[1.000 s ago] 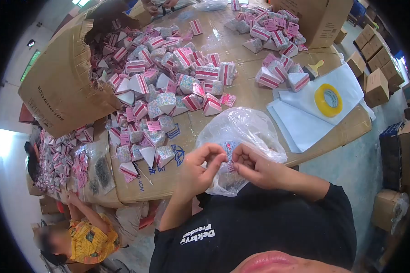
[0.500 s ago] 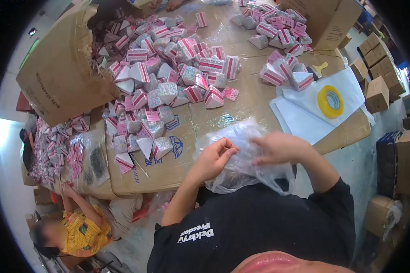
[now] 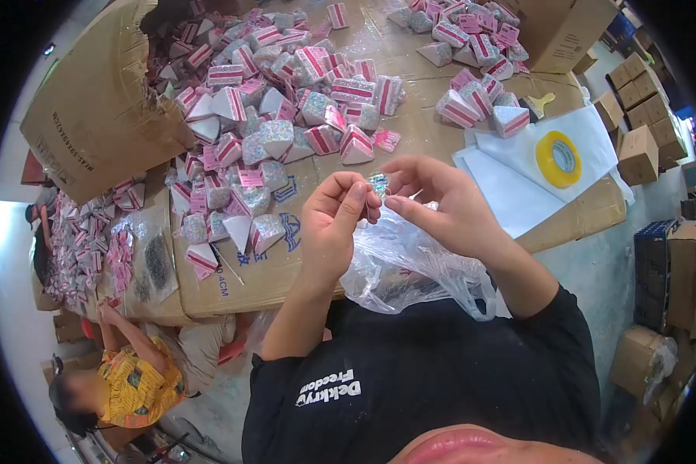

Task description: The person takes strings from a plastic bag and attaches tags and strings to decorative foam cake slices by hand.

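Note:
A small shiny iridescent piece (image 3: 378,184) sits between the fingertips of both hands, above the front of the table. My left hand (image 3: 332,220) is closed, thumb pressed against curled fingers at the piece's left side. From the right, my right hand (image 3: 445,205) pinches it between thumb and fingers. Below them a crumpled clear plastic bag (image 3: 417,267) lies at the table edge against my shirt. Beyond the hands is a big heap of glittery, wedge-shaped cake-slice pieces (image 3: 278,135) with pink stripes and pink tags.
A torn cardboard box (image 3: 104,108) stands at the left. On the right, a yellow tape roll (image 3: 558,159) rests on white sheets (image 3: 503,189), near a brush (image 3: 540,103) and smaller wedge piles (image 3: 483,108). Another person (image 3: 135,379) sits at lower left; stacked cartons (image 3: 646,104) line the right.
Both hands have risen from the plastic bag and come together, with the small shiny piece now between them. The bag lies lower and more spread out. The view has shifted slightly.

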`<state>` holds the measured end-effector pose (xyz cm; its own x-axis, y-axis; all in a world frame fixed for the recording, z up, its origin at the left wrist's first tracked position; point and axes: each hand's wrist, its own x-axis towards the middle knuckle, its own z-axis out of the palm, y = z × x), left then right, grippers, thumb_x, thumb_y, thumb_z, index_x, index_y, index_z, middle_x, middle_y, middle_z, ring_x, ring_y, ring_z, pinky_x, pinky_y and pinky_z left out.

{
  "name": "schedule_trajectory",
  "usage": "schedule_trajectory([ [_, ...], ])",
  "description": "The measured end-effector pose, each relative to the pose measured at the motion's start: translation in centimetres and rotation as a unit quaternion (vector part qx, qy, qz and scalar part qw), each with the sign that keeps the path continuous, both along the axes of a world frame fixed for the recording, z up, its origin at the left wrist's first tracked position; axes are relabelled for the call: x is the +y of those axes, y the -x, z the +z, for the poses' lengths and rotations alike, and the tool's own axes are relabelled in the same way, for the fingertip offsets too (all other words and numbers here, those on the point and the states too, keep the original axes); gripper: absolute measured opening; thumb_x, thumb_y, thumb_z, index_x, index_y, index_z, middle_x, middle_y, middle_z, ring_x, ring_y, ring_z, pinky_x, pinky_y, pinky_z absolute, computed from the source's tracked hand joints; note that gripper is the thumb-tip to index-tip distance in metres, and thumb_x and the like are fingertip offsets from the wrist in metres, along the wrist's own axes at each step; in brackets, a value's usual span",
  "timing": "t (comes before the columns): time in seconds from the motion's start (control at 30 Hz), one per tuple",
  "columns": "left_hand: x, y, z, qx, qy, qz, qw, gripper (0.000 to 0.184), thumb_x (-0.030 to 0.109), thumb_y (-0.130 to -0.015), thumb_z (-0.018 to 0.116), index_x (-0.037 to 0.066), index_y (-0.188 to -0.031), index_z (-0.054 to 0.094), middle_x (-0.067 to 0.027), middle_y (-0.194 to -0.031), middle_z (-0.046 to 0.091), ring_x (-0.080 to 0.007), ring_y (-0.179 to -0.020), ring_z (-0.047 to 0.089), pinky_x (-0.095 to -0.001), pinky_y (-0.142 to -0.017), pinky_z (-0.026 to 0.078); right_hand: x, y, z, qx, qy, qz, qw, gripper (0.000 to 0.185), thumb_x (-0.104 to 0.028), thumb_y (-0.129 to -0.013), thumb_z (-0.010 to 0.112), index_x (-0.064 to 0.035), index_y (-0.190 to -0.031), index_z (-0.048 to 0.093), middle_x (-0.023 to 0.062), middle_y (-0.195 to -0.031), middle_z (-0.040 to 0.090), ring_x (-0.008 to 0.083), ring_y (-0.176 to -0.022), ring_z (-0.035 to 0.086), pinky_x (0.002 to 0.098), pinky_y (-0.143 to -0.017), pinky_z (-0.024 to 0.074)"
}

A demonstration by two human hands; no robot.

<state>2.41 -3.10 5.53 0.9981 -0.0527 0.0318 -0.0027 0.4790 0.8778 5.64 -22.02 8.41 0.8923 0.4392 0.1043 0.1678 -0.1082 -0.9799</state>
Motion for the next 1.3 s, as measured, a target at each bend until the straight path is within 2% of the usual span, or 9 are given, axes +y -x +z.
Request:
schedule_trajectory([
  [0.13, -0.1, 0.2, -0.4, -0.014, -0.063, 0.021, 0.998, 0.013, 0.013, -0.100, 0.059, 0.000, -0.103, 0.060, -0.0044, -0.087, 0.064, -0.0097, -0.078, 0.058, -0.0238, -0.072, 0.048, -0.2, -0.1, -0.6, 0.112, -0.095, -0.004, 0.989, 0.017, -0.012, -0.091, 0.069, 0.0014, -0.101, 0.068, 0.0016, -0.088, 0.068, 0.0072, -0.082, 0.063, 0.0241, -0.076, 0.0506],
  [0.33, -0.6, 0.8, -0.8, -0.011, -0.111, 0.023, 0.993, 0.012, 0.012, -0.099, 0.061, 0.000, -0.101, 0.060, -0.0031, -0.088, 0.064, -0.0090, -0.079, 0.057, -0.0224, -0.075, 0.045, -1.4, -0.5, -0.9, 0.050, -0.045, -0.035, 0.997, 0.011, -0.008, -0.093, 0.066, 0.0025, -0.097, 0.066, 0.0016, -0.090, 0.067, 0.0054, -0.083, 0.060, 0.0217, -0.075, 0.0488],
  [0.57, -2.0, 0.9, -2.5, -0.038, -0.197, -0.025, 0.979, 0.012, 0.011, -0.098, 0.061, -0.001, -0.101, 0.062, -0.0011, -0.088, 0.064, -0.0080, -0.082, 0.059, -0.0226, -0.078, 0.047, -0.2, -0.2, -1.9, 0.242, -0.302, 0.034, 0.922, 0.009, -0.009, -0.099, 0.058, -0.0012, -0.103, 0.056, 0.0004, -0.086, 0.063, 0.0041, -0.068, 0.052, 0.0210, -0.060, 0.0408],
  [0.63, -1.7, 0.5, -2.8, -0.048, -0.221, -0.027, 0.974, 0.014, 0.012, -0.096, 0.063, -0.001, -0.103, 0.063, -0.0034, -0.093, 0.066, -0.0114, -0.087, 0.060, -0.0262, -0.081, 0.047, -0.4, -0.2, -2.4, 0.225, -0.252, 0.037, 0.941, 0.012, -0.011, -0.099, 0.060, -0.0015, -0.104, 0.055, -0.0013, -0.083, 0.061, 0.0045, -0.063, 0.048, 0.0214, -0.057, 0.0384],
  [0.73, -1.1, -0.2, -2.5, -0.100, -0.330, 0.065, 0.936, 0.021, 0.015, -0.092, 0.067, 0.001, -0.107, 0.065, -0.0097, -0.105, 0.066, -0.0188, -0.099, 0.060, -0.0326, -0.088, 0.045, -0.4, -0.2, -2.3, 0.145, -0.147, -0.004, 0.978, 0.025, -0.010, -0.095, 0.065, -0.0018, -0.115, 0.053, 0.0021, -0.078, 0.066, 0.0066, -0.068, 0.057, 0.0234, -0.060, 0.0439],
  [0.8, -0.8, -0.3, -1.7, -0.080, -0.313, 0.089, 0.942, 0.020, 0.015, -0.092, 0.067, 0.000, -0.106, 0.065, -0.0090, -0.103, 0.067, -0.0179, -0.097, 0.060, -0.0314, -0.087, 0.045, -0.5, 0.0, -1.7, 0.037, -0.030, -0.044, 0.998, 0.040, -0.006, -0.090, 0.068, -0.0042, -0.125, 0.049, 0.0096, -0.078, 0.071, 0.0141, -0.074, 0.069, 0.0287, -0.066, 0.0507],
  [0.9, -0.2, -0.3, -0.1, -0.110, -0.346, 0.065, 0.930, 0.023, 0.017, -0.092, 0.069, 0.000, -0.107, 0.066, -0.0080, -0.099, 0.068, -0.0155, -0.093, 0.061, -0.0296, -0.085, 0.046, -0.6, 0.4, -1.2, -0.112, 0.064, -0.046, 0.991, 0.046, -0.002, -0.090, 0.066, -0.0046, -0.131, 0.046, 0.0071, -0.080, 0.071, 0.0140, -0.074, 0.068, 0.0256, -0.068, 0.0498],
  [1.03, -0.6, -0.1, 1.0, -0.081, -0.339, 0.027, 0.937, 0.016, 0.008, -0.093, 0.068, -0.004, -0.103, 0.068, -0.0040, -0.098, 0.069, -0.0080, -0.088, 0.060, -0.0215, -0.079, 0.046, -0.4, 0.9, -1.1, -0.138, 0.073, -0.034, 0.987, 0.048, -0.002, -0.089, 0.068, -0.0053, -0.131, 0.046, 0.0090, -0.080, 0.071, 0.0179, -0.073, 0.070, 0.0281, -0.070, 0.0518],
  [1.3, -0.5, -0.8, 0.5, -0.099, -0.342, 0.066, 0.932, 0.016, 0.013, -0.090, 0.073, -0.002, -0.093, 0.071, -0.0046, -0.083, 0.069, -0.0102, -0.077, 0.061, -0.0247, -0.072, 0.048, -0.5, 0.7, -1.6, -0.188, 0.104, -0.078, 0.974, 0.011, -0.006, -0.087, 0.072, -0.0008, -0.093, 0.065, 0.0084, -0.076, 0.066, 0.0134, -0.063, 0.063, 0.0270, -0.057, 0.0492],
])
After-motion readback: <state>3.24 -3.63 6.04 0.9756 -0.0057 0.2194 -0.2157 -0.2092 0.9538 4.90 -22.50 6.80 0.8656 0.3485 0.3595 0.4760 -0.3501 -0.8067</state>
